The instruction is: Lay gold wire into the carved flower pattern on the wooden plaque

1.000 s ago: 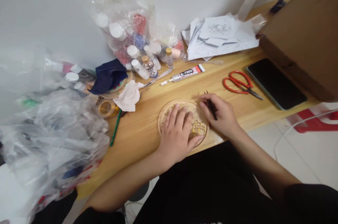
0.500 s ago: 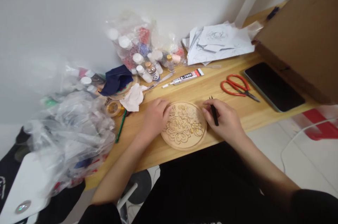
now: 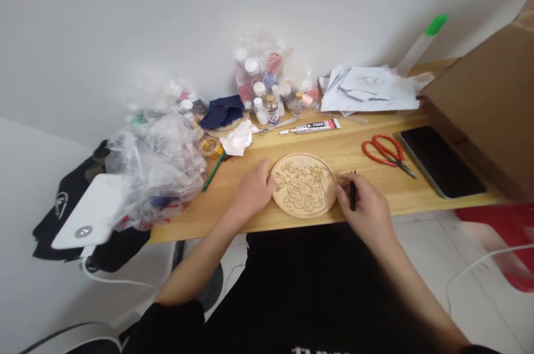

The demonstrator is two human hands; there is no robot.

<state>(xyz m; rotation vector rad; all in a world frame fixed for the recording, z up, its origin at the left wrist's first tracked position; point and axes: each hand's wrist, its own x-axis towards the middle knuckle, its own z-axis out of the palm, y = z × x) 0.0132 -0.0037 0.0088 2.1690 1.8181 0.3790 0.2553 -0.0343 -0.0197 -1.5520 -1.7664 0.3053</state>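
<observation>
A round wooden disc (image 3: 303,186) with a raised, partly golden flower pattern lies near the table's front edge. My left hand (image 3: 255,188) grips its left rim, thumb and fingers closed against the edge. At the right rim is my right hand (image 3: 365,203), its fingertips touching or very near the disc. Slim black tweezers (image 3: 352,192) are held in that hand, tips pointing away from me. The lower part of the tweezers is hidden in the palm.
Red-handled scissors (image 3: 386,152) and a phone (image 3: 442,162) lie to the right, before a cardboard box (image 3: 479,98). Behind are a glue tube (image 3: 317,126), bottles (image 3: 272,110) and papers (image 3: 369,89). Plastic bags (image 3: 162,159) and a green stick (image 3: 214,171) lie left.
The disc has turned counterclockwise between my hands; its small flower has gone from lower right to upper right. The camera view has shifted, showing more of the left side.
</observation>
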